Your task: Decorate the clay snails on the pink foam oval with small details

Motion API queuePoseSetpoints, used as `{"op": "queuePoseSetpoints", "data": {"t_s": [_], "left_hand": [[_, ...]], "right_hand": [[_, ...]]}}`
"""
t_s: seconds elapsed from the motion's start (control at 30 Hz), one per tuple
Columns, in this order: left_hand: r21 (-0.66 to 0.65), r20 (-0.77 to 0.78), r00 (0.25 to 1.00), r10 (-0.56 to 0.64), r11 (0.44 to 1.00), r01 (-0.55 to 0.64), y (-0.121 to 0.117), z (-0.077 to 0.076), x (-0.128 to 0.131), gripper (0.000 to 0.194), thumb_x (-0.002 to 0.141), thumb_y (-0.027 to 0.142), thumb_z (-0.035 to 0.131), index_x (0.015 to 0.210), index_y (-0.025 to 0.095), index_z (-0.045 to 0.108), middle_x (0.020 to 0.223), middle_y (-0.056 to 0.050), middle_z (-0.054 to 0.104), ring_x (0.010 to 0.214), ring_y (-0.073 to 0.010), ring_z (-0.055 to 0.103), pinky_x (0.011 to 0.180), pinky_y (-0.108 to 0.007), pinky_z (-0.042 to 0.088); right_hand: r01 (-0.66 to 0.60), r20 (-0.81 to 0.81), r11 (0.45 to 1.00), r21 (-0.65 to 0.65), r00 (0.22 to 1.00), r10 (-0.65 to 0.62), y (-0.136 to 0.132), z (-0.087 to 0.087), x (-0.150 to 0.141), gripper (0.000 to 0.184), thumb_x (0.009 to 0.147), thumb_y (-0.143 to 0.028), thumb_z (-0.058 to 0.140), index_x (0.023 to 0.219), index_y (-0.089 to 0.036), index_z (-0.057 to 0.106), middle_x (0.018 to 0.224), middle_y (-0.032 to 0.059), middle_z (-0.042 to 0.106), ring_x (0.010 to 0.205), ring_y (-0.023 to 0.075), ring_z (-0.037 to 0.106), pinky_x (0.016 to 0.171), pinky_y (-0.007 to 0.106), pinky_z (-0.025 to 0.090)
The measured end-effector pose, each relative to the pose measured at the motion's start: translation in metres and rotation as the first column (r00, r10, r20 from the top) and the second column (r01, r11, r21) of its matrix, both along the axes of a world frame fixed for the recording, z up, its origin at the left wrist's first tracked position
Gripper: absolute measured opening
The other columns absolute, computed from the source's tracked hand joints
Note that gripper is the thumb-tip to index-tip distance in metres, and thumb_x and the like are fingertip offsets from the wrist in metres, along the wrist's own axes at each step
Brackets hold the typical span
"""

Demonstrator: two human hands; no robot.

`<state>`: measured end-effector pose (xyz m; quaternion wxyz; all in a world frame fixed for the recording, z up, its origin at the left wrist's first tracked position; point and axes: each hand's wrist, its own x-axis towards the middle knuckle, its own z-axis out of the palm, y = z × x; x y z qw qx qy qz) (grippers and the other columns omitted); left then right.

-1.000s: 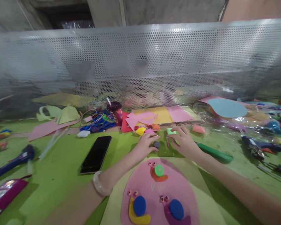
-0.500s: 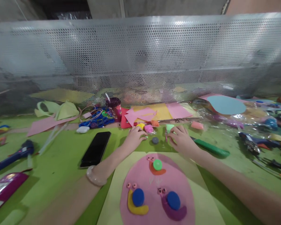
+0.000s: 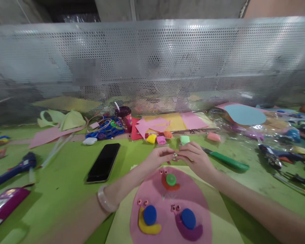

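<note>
My left hand (image 3: 160,156), with a pale bangle (image 3: 107,200) on its wrist, meets my right hand (image 3: 195,157) above the top edge of the paper sheet. Both sets of fingertips are closed on a small pale green piece (image 3: 175,156), mostly covered and too small to make out fully. Below lies a pink paper oval (image 3: 165,211) bearing three clay snails: an orange one (image 3: 175,187) with a green disc, a yellow one (image 3: 151,229) and a purple one (image 3: 191,234), each with a blue disc. Just beyond my hands sit light green (image 3: 184,139), pink (image 3: 161,140) and yellow clay lumps (image 3: 151,138).
A black phone (image 3: 104,162) lies left of my left forearm. Right of my right hand is a green-handled cutter (image 3: 228,161). Behind are a lidded cup (image 3: 124,118), paper scraps (image 3: 152,125) and a perforated metal panel (image 3: 152,61). Glue guns (image 3: 20,169) lie at the sides.
My left hand moved left toward the yellow lump, then back right to meet my right hand. My right hand came slightly nearer from the light green lump. The grey disc is now hidden.
</note>
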<state>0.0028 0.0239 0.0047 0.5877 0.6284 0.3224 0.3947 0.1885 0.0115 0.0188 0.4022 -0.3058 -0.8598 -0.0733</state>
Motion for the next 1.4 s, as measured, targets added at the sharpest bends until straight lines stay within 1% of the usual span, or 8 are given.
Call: {"op": "queuePoseSetpoints", "data": {"t_s": [0.13,0.33,0.47,0.6,0.7,0.87,1.07,1.4], "left_hand": [[-0.157,0.141,0.99,-0.022,0.987,0.044,0.0,-0.002,-0.001,0.03,0.067,0.039,0.073,0.084,0.014,0.067,0.076,-0.004,0.066,0.072,-0.0141,0.059,0.066,-0.023,0.042],[-0.215,0.174,0.985,-0.006,0.976,0.044,0.0,-0.008,0.001,0.03,0.065,0.039,0.075,0.077,0.014,0.064,0.069,-0.001,0.062,0.066,-0.0134,0.06,0.06,-0.022,0.042],[-0.224,0.218,0.975,0.044,0.975,0.006,0.001,-0.009,0.003,0.03,0.061,0.037,0.077,0.07,0.014,0.06,0.065,0.001,0.059,0.062,-0.0113,0.058,0.062,-0.023,0.043],[-0.246,0.245,0.961,0.127,0.967,-0.065,0.008,-0.009,-0.001,0.031,0.058,0.038,0.077,0.069,0.014,0.06,0.061,0.001,0.058,0.056,-0.01,0.055,0.057,-0.022,0.041],[-0.269,0.24,0.955,0.172,0.958,-0.104,0.014,-0.009,-0.006,0.031,0.061,0.038,0.073,0.079,0.014,0.064,0.059,0.001,0.058,0.054,-0.0098,0.053,0.054,-0.022,0.039],[-0.268,0.162,0.968,0.191,0.953,-0.143,0.019,-0.013,-0.01,0.03,0.063,0.036,0.071,0.082,0.013,0.068,0.059,-0.001,0.06,0.053,-0.0096,0.053,0.05,-0.02,0.036],[-0.218,0.065,0.977,0.201,0.959,-0.182,0.023,-0.016,-0.01,0.035,0.065,0.04,0.072,0.087,0.014,0.065,0.066,-0.002,0.063,0.058,-0.0109,0.057,0.048,-0.019,0.037],[-0.036,-0.109,0.988,0.106,0.993,-0.111,0.013,-0.018,-0.006,0.018,0.078,0.033,0.057,0.086,0.017,0.058,0.083,-0.002,0.063,0.042,-0.0047,0.04,0.037,-0.017,0.026]], "right_hand": [[0.011,-0.056,0.999,0.048,0.998,-0.008,-0.001,0.001,-0.003,0.014,0.088,-0.022,0.052,0.088,-0.02,0.067,0.082,0.0044,0.067,0.076,0.0165,0.055,0.07,0.032,0.048],[-0.043,-0.024,0.997,0.06,0.999,0.045,-0.002,0.0,-0.006,0.016,0.086,-0.017,0.053,0.078,-0.02,0.067,0.076,0.0037,0.063,0.072,0.0157,0.054,0.065,0.03,0.046],[-0.046,-0.183,0.992,-0.115,0.983,0.025,-0.006,0.006,-0.007,0.01,0.083,-0.018,0.055,0.079,-0.019,0.064,0.079,0.0042,0.06,0.074,0.0148,0.056,0.066,0.028,0.046],[0.04,-0.309,0.959,-0.281,0.942,-0.13,-0.001,0.026,0.008,0.013,0.084,-0.023,0.054,0.075,-0.019,0.061,0.08,0.0043,0.059,0.077,0.0152,0.056,0.069,0.028,0.046],[0.147,-0.154,0.91,-0.389,0.963,-0.221,0.011,0.037,0.023,0.017,0.084,-0.028,0.051,0.078,-0.018,0.063,0.086,0.0062,0.062,0.077,0.0161,0.057,0.067,0.029,0.045],[0.169,0.118,0.85,-0.499,0.985,-0.127,0.027,0.024,0.033,0.018,0.081,-0.021,0.049,0.081,-0.018,0.067,0.083,0.0051,0.063,0.071,0.0141,0.057,0.062,0.026,0.045],[0.178,0.233,0.817,-0.548,0.971,-0.055,0.036,0.007,0.038,0.013,0.076,-0.015,0.053,0.073,-0.016,0.065,0.078,0.0056,0.063,0.068,0.0143,0.058,0.066,0.027,0.045],[0.241,0.329,0.755,-0.61,0.944,-0.035,0.028,0.011,0.03,0.02,0.084,-0.025,0.047,0.086,-0.019,0.066,0.083,0.0045,0.068,0.066,0.0137,0.058,0.061,0.025,0.044]]}}
